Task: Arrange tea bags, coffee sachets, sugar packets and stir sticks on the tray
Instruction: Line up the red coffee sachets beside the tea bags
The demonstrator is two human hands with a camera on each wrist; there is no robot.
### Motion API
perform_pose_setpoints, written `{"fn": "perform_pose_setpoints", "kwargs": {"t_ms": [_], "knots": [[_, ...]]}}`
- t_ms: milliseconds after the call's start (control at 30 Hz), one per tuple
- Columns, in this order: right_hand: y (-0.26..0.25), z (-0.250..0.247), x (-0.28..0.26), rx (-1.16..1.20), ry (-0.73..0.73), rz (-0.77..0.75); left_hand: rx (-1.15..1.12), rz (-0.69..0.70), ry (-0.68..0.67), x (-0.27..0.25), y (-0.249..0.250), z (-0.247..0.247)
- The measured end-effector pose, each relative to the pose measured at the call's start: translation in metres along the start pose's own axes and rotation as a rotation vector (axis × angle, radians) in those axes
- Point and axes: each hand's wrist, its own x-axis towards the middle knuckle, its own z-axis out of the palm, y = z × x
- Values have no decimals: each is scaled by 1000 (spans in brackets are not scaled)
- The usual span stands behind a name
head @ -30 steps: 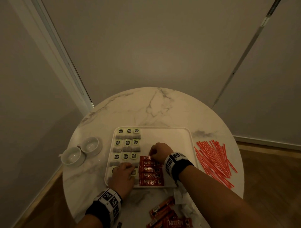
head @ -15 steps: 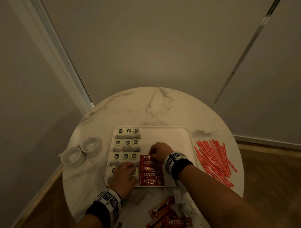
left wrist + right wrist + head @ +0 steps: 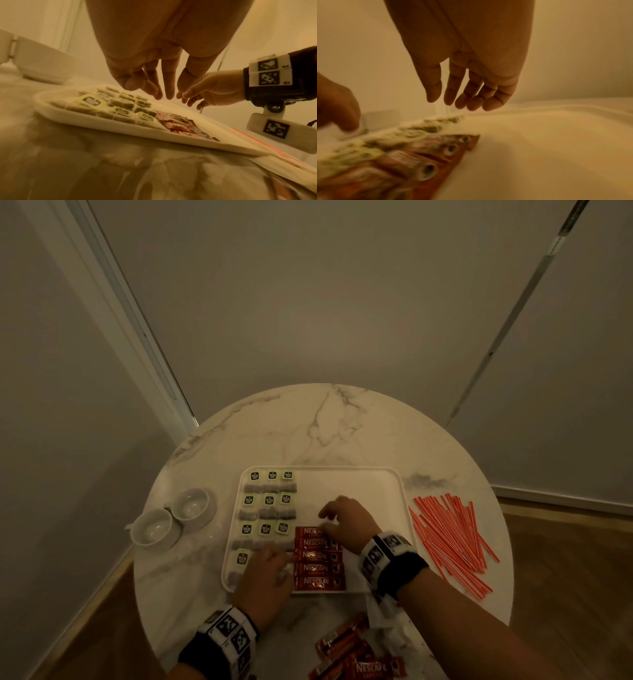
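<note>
The white tray (image 3: 394,491) sits mid-tabletop (image 3: 308,422), tea bags (image 3: 269,501) in rows on its left side, red coffee sachets (image 3: 318,556) stacked beside them. Both hands hover over it with loose, straight-ish fingers, holding nothing: left hand (image 3: 265,577) near, right hand (image 3: 346,518) farther. Stir sticks (image 3: 448,539) lie right (off the tray), two cups (image 3: 171,520) left.

The left hand (image 3: 265,575) hid the near tea bags (image 3: 270,501). The right hand (image 3: 346,518) covered the far sachet's (image 3: 310,531) right end. Loose sachets (image 3: 346,645) were cut off by the near edge. The right wrist view was blurred.
</note>
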Motion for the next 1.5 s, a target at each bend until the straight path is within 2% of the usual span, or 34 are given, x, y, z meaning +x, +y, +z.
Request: {"fn": "perform_pose_setpoints", "kwargs": {"t_ms": [67,167,267,333,400,500,600,767,900,1000,1133,1233,1267,1333,1400,1500], "knots": [[-5,-3,-34,-28,-28,-79,21,97,-139,-10,17,-2],[-5,4,-93,-171,-191,-163,154,227,-338,-31,40,8],[10,23,-134,-333,-287,-206,375,242,-430,-42,44,33],[17,33,-151,-407,-276,-217,501,266,-451,-40,44,48],[27,43,-161,-421,-252,-151,543,281,-441,-38,49,54],[36,56,-163,-523,-295,-148,500,268,-416,-38,50,58],[34,59,-159,-542,-257,-228,501,241,-453,-41,51,57],[20,58,-155,-394,-306,-238,566,230,-449,-42,57,52],[14,53,-152,-264,-262,-202,609,197,-453,-40,56,45],[12,39,-151,-134,-214,-150,481,128,-385,-41,51,33],[3,0,-148,176,-99,-16,145,-8,-327,-34,40,5],[-9,-31,-139,601,-60,76,-481,-222,-311,-24,40,-17],[-14,-39,-136,715,-50,79,-669,-250,-299,-20,44,-25],[-25,-47,-128,912,-50,36,-966,-230,-263,-16,56,-35],[-36,-49,-121,1015,-58,-20,-1162,-192,-222,-13,72,-41],[-47,-49,-111,1032,-58,-73,-1190,-162,-91,-10,91,-43]]}}
